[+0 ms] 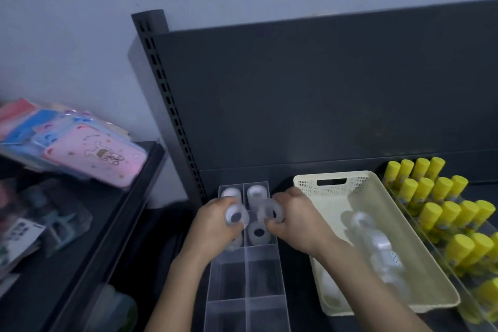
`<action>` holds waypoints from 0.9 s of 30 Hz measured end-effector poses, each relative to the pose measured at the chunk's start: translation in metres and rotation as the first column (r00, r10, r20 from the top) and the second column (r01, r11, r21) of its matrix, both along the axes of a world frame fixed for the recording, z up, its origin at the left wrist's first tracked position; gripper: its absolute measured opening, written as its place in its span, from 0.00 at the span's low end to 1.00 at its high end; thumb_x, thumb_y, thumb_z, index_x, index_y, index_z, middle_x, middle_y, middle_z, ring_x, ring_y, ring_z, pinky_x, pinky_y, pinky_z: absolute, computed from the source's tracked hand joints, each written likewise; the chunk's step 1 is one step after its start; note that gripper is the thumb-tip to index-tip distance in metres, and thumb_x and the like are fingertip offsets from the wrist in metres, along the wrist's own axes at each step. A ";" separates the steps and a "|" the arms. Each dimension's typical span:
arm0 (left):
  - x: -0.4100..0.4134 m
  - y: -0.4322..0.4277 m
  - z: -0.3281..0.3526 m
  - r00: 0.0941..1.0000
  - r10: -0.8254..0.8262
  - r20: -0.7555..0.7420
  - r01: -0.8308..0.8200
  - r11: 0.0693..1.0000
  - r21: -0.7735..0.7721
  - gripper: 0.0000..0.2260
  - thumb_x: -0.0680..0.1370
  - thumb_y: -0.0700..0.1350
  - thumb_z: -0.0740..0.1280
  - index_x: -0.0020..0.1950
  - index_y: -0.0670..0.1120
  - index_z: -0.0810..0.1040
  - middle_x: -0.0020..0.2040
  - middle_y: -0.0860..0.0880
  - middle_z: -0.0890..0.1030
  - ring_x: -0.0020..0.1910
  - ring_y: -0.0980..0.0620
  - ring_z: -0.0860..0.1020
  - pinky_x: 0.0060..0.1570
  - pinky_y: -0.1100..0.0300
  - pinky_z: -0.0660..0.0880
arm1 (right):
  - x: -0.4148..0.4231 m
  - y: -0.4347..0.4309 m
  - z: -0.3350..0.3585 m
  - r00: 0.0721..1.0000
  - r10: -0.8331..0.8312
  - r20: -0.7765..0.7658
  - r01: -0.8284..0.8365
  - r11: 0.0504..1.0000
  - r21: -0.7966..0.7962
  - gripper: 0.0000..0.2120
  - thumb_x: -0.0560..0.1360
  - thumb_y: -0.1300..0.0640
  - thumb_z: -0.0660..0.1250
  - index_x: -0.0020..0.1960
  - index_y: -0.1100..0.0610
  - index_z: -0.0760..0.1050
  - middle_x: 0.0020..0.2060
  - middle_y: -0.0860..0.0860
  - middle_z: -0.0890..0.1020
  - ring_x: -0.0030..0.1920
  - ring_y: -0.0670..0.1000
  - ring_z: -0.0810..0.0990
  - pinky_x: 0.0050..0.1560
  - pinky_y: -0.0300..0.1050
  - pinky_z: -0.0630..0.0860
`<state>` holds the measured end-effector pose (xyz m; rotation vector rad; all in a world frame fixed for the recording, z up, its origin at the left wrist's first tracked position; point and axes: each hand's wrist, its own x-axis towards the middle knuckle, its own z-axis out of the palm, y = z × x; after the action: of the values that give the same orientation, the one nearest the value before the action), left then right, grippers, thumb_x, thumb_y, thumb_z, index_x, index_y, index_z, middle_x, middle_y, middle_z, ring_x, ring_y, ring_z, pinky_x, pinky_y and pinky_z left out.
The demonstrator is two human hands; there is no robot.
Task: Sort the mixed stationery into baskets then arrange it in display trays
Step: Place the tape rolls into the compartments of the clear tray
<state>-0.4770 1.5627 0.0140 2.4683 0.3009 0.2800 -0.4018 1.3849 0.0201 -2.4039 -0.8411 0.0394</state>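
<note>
Our left hand [213,221] grips a translucent, dark-cored tape roll [236,217]; our right hand [295,221] pinches another roll [266,213]. Beneath, a clear divided tray [246,277]; cream basket [355,193] at three o'clock.

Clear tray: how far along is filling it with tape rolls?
Done: rolls sit in the far compartments of the clear tray. In hand: the left hand grips a tape roll and the right hand a second roll, above it. Left: loose rolls lie in the cream basket; the near compartments hold nothing.
</note>
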 end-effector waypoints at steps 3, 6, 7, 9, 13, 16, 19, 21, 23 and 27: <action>-0.006 0.011 -0.005 0.995 -0.018 -0.095 0.021 0.999 0.035 0.10 0.69 0.43 0.71 0.50 0.47 0.79 0.46 0.51 0.79 0.44 0.55 0.77 0.46 0.55 0.77 | 0.000 0.018 -0.002 0.999 0.044 0.008 -0.042 0.983 -0.181 0.15 0.71 0.49 0.65 0.51 0.59 0.73 0.50 0.55 0.72 0.45 0.56 0.77 0.42 0.43 0.72; -0.005 0.019 -0.010 0.982 -0.055 -0.180 0.067 0.996 0.062 0.09 0.69 0.43 0.69 0.48 0.46 0.77 0.44 0.51 0.79 0.44 0.53 0.77 0.45 0.53 0.77 | 0.002 0.026 -0.010 0.995 0.092 0.038 -0.074 0.939 -0.336 0.17 0.71 0.49 0.64 0.53 0.61 0.74 0.53 0.59 0.75 0.51 0.59 0.74 0.47 0.44 0.70; -0.003 0.021 -0.011 0.979 -0.070 -0.192 0.085 0.994 0.067 0.08 0.69 0.43 0.69 0.48 0.46 0.77 0.44 0.51 0.79 0.44 0.53 0.77 0.45 0.53 0.77 | 0.003 0.027 -0.013 0.994 0.101 0.032 -0.083 0.927 -0.365 0.17 0.72 0.49 0.63 0.53 0.61 0.73 0.53 0.59 0.75 0.53 0.60 0.73 0.49 0.46 0.70; -0.001 0.023 -0.016 0.976 -0.100 -0.192 0.118 0.989 0.084 0.08 0.69 0.42 0.69 0.47 0.45 0.77 0.44 0.51 0.79 0.44 0.53 0.77 0.45 0.55 0.76 | 0.002 0.028 -0.019 0.995 0.096 0.021 -0.080 0.916 -0.393 0.16 0.72 0.50 0.62 0.53 0.60 0.72 0.54 0.58 0.75 0.55 0.59 0.70 0.50 0.49 0.70; 0.005 0.023 -0.029 0.972 -0.125 -0.198 0.152 0.979 0.132 0.14 0.71 0.43 0.69 0.56 0.48 0.77 0.52 0.52 0.76 0.52 0.52 0.74 0.50 0.61 0.72 | 0.000 0.032 -0.026 0.994 0.094 0.050 -0.063 0.897 -0.437 0.15 0.73 0.50 0.61 0.55 0.58 0.72 0.57 0.56 0.74 0.57 0.58 0.68 0.49 0.50 0.66; 0.006 0.021 -0.035 0.974 -0.117 -0.192 0.145 0.980 0.134 0.19 0.71 0.44 0.70 0.62 0.49 0.75 0.58 0.51 0.72 0.56 0.51 0.74 0.57 0.59 0.72 | 0.000 0.034 -0.029 0.996 0.080 0.046 -0.054 0.912 -0.408 0.16 0.73 0.51 0.62 0.58 0.57 0.72 0.59 0.55 0.72 0.58 0.58 0.68 0.52 0.50 0.67; 0.005 0.018 -0.038 0.986 -0.080 -0.149 0.113 0.967 0.228 0.22 0.72 0.44 0.70 0.65 0.50 0.74 0.60 0.51 0.71 0.58 0.49 0.73 0.58 0.59 0.70 | 0.000 0.032 -0.033 0.997 0.070 0.033 -0.054 0.937 -0.346 0.18 0.74 0.53 0.63 0.62 0.56 0.71 0.65 0.55 0.67 0.62 0.58 0.67 0.57 0.51 0.70; 0.005 0.017 -0.038 0.992 -0.063 -0.113 0.092 0.956 0.279 0.22 0.72 0.46 0.71 0.66 0.50 0.74 0.60 0.51 0.72 0.58 0.49 0.71 0.59 0.58 0.69 | 0.002 0.027 -0.034 0.998 0.055 0.034 -0.043 0.956 -0.290 0.20 0.74 0.53 0.63 0.65 0.56 0.70 0.68 0.55 0.64 0.64 0.59 0.67 0.60 0.51 0.71; 0.006 0.013 -0.034 0.995 -0.065 -0.074 0.078 0.978 0.193 0.22 0.72 0.48 0.71 0.65 0.49 0.75 0.61 0.52 0.71 0.60 0.51 0.70 0.61 0.59 0.68 | 0.003 0.021 -0.032 0.999 0.023 0.030 -0.018 0.987 -0.159 0.20 0.74 0.54 0.65 0.65 0.56 0.71 0.67 0.56 0.66 0.62 0.59 0.70 0.60 0.49 0.71; 0.014 -0.011 -0.015 0.991 -0.131 0.021 0.130 0.991 0.008 0.20 0.72 0.51 0.72 0.63 0.51 0.76 0.59 0.57 0.71 0.59 0.59 0.70 0.58 0.69 0.67 | 0.003 -0.009 -0.018 0.993 -0.115 0.013 0.113 0.987 0.110 0.16 0.73 0.60 0.67 0.61 0.58 0.76 0.61 0.55 0.73 0.56 0.54 0.76 0.59 0.37 0.68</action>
<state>-0.4633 1.5520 -0.0010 2.4770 0.1287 0.2521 -0.3989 1.3762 0.0019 -2.3479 -0.6948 -0.0736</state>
